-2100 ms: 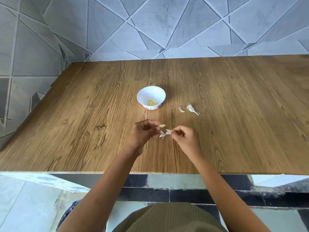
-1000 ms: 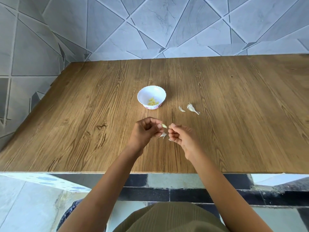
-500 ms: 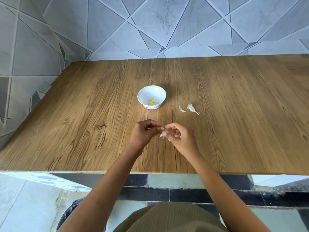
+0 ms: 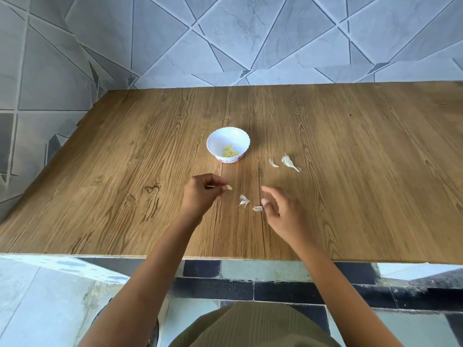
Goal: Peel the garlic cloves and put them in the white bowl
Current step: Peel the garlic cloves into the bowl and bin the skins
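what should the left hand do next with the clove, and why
Probably carry it to the white bowl and drop it in: the left hand pinches a clove that looks peeled, skins lie on the table, and the bowl already holds peeled cloves.

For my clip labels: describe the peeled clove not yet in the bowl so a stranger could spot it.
Find the white bowl on the wooden table. Just nearer the person, the left hand pinches the clove at its fingertips. It is smooth, yellowish and held up, unlike the white papery skins lying on the table to its right.
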